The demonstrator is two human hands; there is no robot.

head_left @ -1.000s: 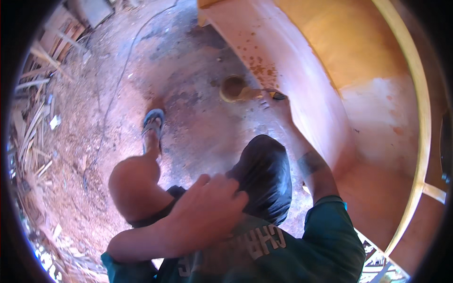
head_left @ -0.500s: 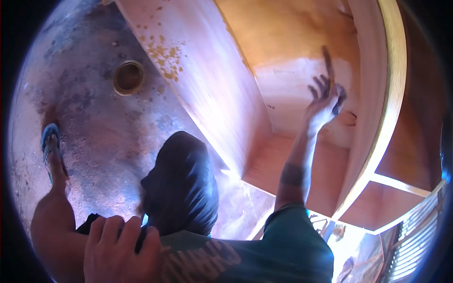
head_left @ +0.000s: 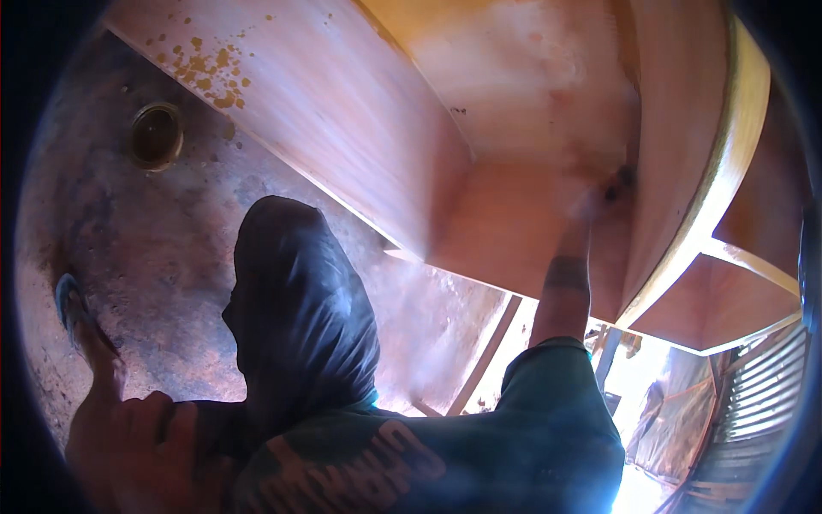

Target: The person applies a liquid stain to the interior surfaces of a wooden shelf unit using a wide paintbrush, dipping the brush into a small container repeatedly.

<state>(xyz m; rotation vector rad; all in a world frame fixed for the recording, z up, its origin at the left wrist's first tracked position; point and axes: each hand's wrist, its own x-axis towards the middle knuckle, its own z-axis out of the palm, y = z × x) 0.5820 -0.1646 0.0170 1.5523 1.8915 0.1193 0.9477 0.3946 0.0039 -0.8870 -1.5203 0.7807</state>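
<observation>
My right hand point(head_left: 599, 195) reaches into an open wooden cabinet compartment point(head_left: 505, 214), low beside the right-hand panel. It is smeared by motion. A small dark thing point(head_left: 622, 182) shows at its fingers, too blurred to name. Above, the back panel point(head_left: 531, 77) has an uneven, shiny orange-brown coating. My left hand point(head_left: 158, 428) lies dimly lit over my bent left leg, holding nothing that I can see; its fingers blend partly into the leg.
A round tub point(head_left: 157, 137) of dark liquid stands on the stained floor, left of the cabinet. Brown drops speckle the pale side panel point(head_left: 210, 73). A curved wooden edge point(head_left: 728, 154) bounds the right. Corrugated sheeting point(head_left: 762, 394) stands at lower right. My dark-covered knee point(head_left: 300, 317) rises centrally.
My right hand has dropped from the back panel toward the lower right corner of the compartment. The view has shifted, bringing the tub and the speckled panel farther left.
</observation>
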